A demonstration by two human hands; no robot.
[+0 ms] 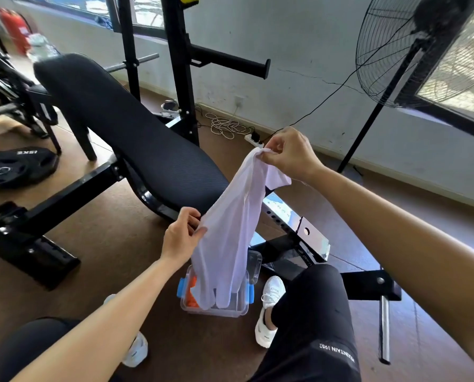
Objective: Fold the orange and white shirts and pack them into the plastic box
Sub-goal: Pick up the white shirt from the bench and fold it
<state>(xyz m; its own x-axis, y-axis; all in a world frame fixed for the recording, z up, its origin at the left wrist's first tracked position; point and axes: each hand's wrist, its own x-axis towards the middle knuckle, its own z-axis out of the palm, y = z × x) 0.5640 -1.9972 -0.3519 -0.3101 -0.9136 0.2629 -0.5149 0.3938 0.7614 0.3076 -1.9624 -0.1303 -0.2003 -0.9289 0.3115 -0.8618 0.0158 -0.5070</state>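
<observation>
Midway through the packing job, by the look of it, a seated person holds the white shirt in the air above the plastic box, which sits on the floor between their feet. The hands are well apart. The right hand is raised and pinches the top of the garment, while the left hand grips its edge lower down. The shirt hangs as a long, loose drape, not yet folded, and its lower end dips into the open box. There the orange shirt shows at the left end, beside a blue latch. A clear lid lies just behind the box, and a black weight bench stretches away beyond it. The main risk is the trailing hem, which could drag across the orange shirt and pull it out of shape if the white one is lifted or swung. A slip from the light pinch at the top would likely drop the shirt into the box in a heap, or partly onto the floor.
</observation>
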